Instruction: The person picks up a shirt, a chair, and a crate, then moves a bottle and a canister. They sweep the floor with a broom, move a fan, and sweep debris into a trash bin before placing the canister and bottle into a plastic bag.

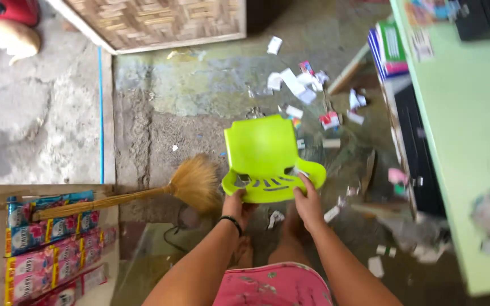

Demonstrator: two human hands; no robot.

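The lime-green dustpan (265, 161) is held low over the littered floor (199, 96), beside the broom (191, 184), left hand (236, 205) and right hand (308, 203) clamped on its rim (kept level, scraps stay in).

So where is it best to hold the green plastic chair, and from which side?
Grip the near curved edge of the green chair, coming from the person's own side, one hand at each corner. The left hand and right hand already hold it there; the rim is thin enough to pinch.
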